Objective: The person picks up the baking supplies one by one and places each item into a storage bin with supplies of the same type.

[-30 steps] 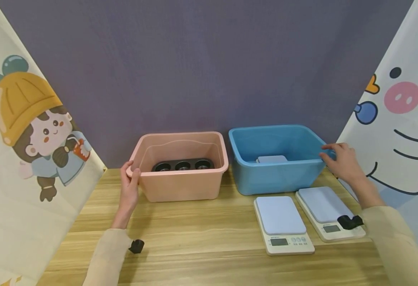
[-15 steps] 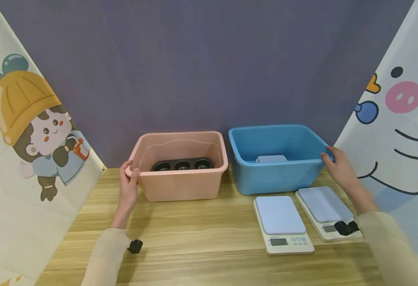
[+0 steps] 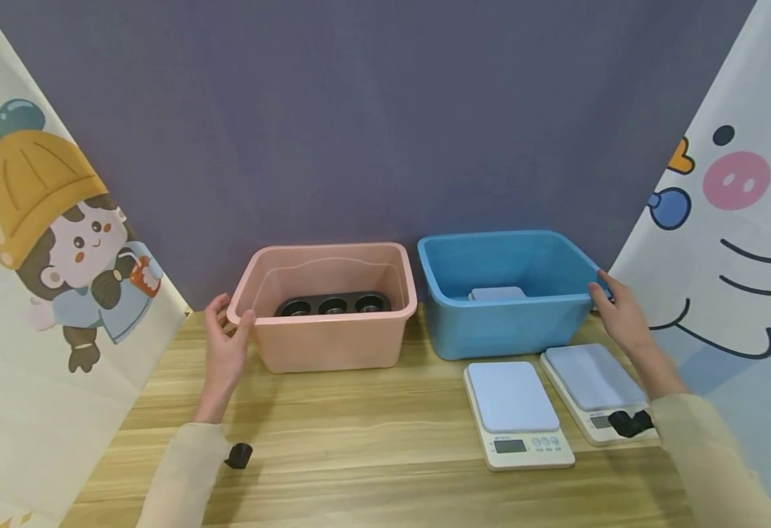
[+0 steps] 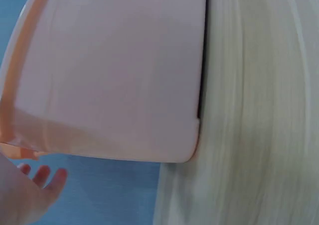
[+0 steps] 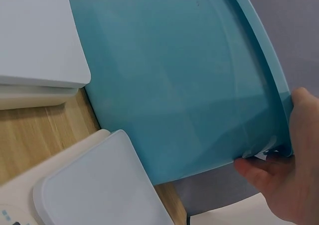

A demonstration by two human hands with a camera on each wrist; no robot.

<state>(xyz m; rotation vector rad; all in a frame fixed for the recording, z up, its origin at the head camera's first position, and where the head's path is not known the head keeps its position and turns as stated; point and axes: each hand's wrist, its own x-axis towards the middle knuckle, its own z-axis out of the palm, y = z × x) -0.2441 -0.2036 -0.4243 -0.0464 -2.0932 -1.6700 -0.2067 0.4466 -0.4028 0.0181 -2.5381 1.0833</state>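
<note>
At the front left corner of the pink plastic bin [image 3: 329,343] is my left hand [image 3: 226,353]. Its thumb lies by the rim, and the fingers stand loose and apart from the bin in the left wrist view. A dark muffin pan [image 3: 333,302] sits inside this bin, its lower part hidden by the front wall. My right hand [image 3: 626,323] grips the right rim corner of the blue plastic bin [image 3: 497,330], with the thumb on one side and fingers on the other in the right wrist view. A white flat item [image 3: 497,293] lies within the blue bin.
Two white kitchen scales lie before the blue bin: the nearer scale [image 3: 517,411] and the right-hand scale [image 3: 593,389], partly covered by the black wrist mount [image 3: 629,424]. Both bins stand on a wooden table [image 3: 333,440] close to a dark back panel [image 3: 359,132]. Printed panels flank the sides.
My left hand's fingers have loosened and moved slightly left off the pink bin's rim. My right hand has closed round the blue bin's rim corner. Both bins stay in place.
</note>
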